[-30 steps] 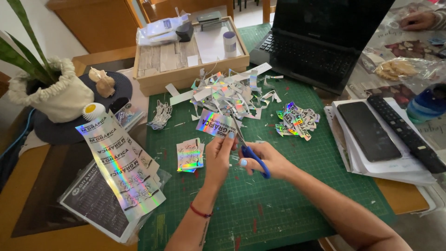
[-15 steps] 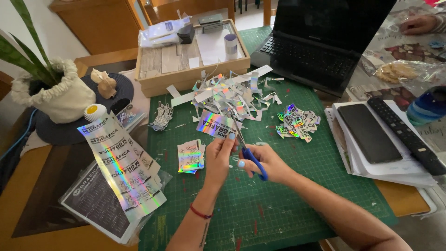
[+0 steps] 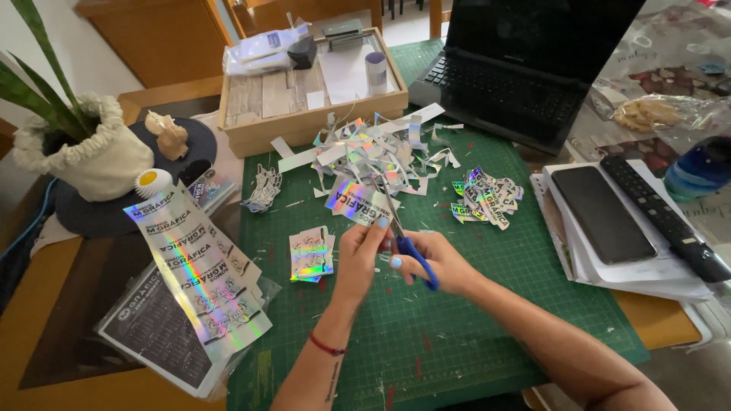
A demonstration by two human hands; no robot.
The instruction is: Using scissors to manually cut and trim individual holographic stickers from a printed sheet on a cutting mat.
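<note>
My left hand (image 3: 358, 255) pinches a small holographic sticker piece (image 3: 355, 202) above the green cutting mat (image 3: 487, 304). Blue-handled scissors (image 3: 402, 228) sit in my right hand (image 3: 442, 262), their blades running up along the sticker's right edge. Just left of my left hand lies a small stack of cut holographic stickers (image 3: 311, 254). Beyond the hands is a heap of shiny paper offcuts (image 3: 377, 152), and to the right a pile of cut stickers (image 3: 487, 198).
Holographic sticker sheets (image 3: 194, 262) lie at the left over a dark sheet. A wooden tray (image 3: 312, 87) and a laptop (image 3: 525, 68) stand at the back. A potted plant (image 3: 84, 148) is far left; a phone (image 3: 601, 213) and remote (image 3: 662, 217) rest on papers at right.
The sticker piece and scissors have shifted slightly nearer me; the blades have worked further along the sticker. Nothing else has moved.
</note>
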